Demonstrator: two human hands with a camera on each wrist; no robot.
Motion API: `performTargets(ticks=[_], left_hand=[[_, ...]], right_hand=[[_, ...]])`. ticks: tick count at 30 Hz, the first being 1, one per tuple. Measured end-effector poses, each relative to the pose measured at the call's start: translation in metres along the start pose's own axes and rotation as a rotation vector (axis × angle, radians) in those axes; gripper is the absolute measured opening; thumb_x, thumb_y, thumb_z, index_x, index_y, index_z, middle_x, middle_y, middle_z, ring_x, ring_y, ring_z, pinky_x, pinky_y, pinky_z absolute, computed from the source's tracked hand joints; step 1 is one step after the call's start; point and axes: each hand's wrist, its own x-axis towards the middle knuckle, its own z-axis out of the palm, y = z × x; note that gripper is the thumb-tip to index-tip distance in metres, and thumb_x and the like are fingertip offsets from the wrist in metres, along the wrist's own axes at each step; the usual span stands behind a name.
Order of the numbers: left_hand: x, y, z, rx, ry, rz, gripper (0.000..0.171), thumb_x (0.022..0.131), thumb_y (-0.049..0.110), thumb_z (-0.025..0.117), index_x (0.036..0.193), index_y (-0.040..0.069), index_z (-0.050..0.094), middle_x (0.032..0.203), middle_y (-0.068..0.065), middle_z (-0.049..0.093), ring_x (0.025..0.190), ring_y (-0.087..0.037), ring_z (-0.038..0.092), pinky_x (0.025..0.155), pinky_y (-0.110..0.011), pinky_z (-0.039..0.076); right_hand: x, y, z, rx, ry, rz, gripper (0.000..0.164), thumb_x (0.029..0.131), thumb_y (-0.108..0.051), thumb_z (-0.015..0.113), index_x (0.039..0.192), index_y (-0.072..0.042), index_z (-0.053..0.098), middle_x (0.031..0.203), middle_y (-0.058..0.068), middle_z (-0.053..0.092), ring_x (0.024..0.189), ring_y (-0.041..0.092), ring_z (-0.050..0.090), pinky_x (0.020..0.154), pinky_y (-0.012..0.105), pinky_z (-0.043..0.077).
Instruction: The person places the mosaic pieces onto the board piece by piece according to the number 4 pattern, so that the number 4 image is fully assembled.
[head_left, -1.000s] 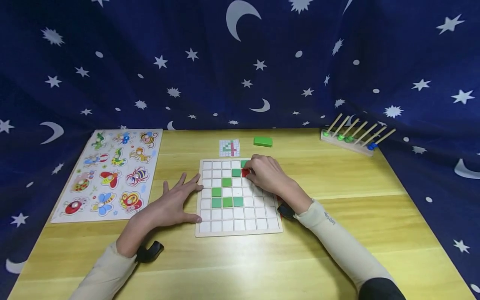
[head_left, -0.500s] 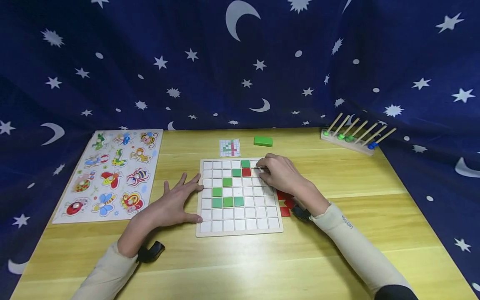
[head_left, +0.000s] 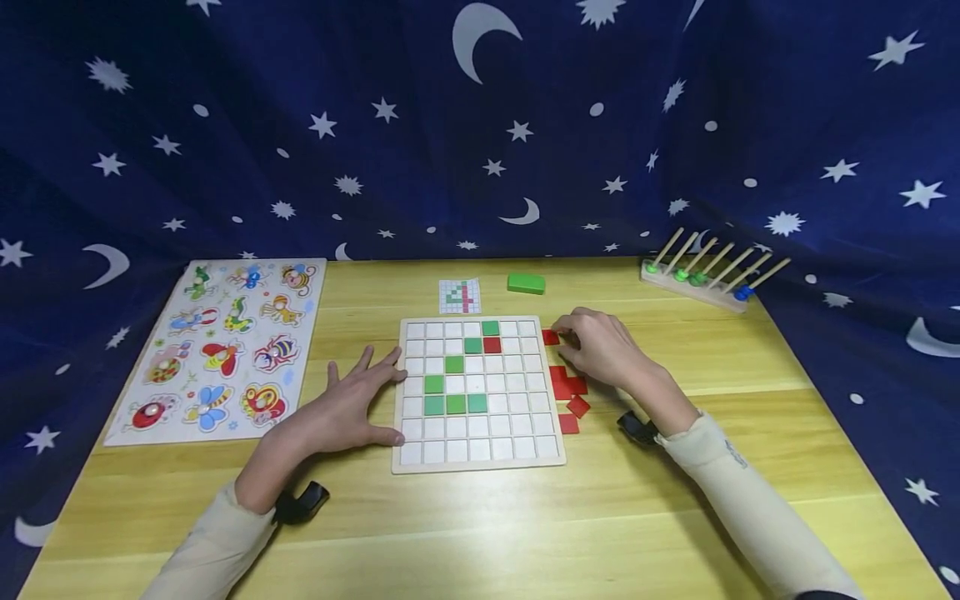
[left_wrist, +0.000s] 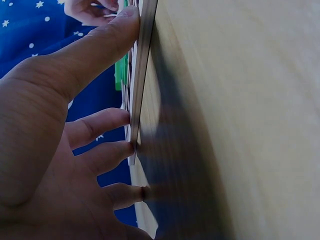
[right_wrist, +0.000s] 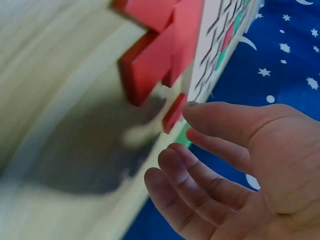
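A square white grid board point(head_left: 480, 450) lies on the table, with several green tiles point(head_left: 454, 364) and one dark red tile point(head_left: 492, 344) in its cells. Along its left edge my left hand point(head_left: 351, 408) is spread wide, thumb and fingertips touching the rim. Off the board's upper right edge my right hand point(head_left: 600, 346) reaches to a lone red tile point(head_left: 551, 337). In the right wrist view the thumb tip is right at that red tile point(right_wrist: 174, 114), and the other fingers are parted from the thumb. More loose red tiles point(head_left: 567, 385) lie beside the board.
A small pattern card point(head_left: 459, 296) and a green block point(head_left: 526, 283) lie behind the board. An insect puzzle board point(head_left: 255, 350) is at the left. A peg stand with beads point(head_left: 697, 287) stands at the back right, before a starry blue curtain point(head_left: 480, 150).
My right hand has moved right from the dark red tile's cell, across the board, to the loose red tile beyond its edge. The dark red tile stays in its cell. My left hand has not moved.
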Motion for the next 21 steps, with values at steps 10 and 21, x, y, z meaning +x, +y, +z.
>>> performTargets(ticks=[10,21], left_hand=[[0.001,0.0,0.003,-0.007,-0.011,0.0,0.085,0.073,0.046,0.088,0.143,0.015,0.051,0.165,-0.006,0.017,0.15,-0.042,0.0,0.1,-0.081,-0.009],[0.001,0.0,-0.001,0.001,-0.012,-0.013,0.085,0.073,0.046,0.088,0.142,0.014,0.051,0.165,-0.006,0.017,0.15,-0.041,0.0,0.101,-0.08,-0.009]], right_hand=[[0.007,0.006,0.006,-0.02,-0.006,-0.009,0.021,0.083,-0.005,0.075,0.103,-0.003,0.076,0.088,0.009,0.066,0.069,0.022,0.056,0.063,0.042,0.049],[0.005,-0.034,0.006,0.006,0.003,-0.109,0.021,0.084,-0.006,0.076,0.105,-0.005,0.075,0.094,0.008,0.066,0.068,0.019,0.057,0.06,0.038,0.049]])
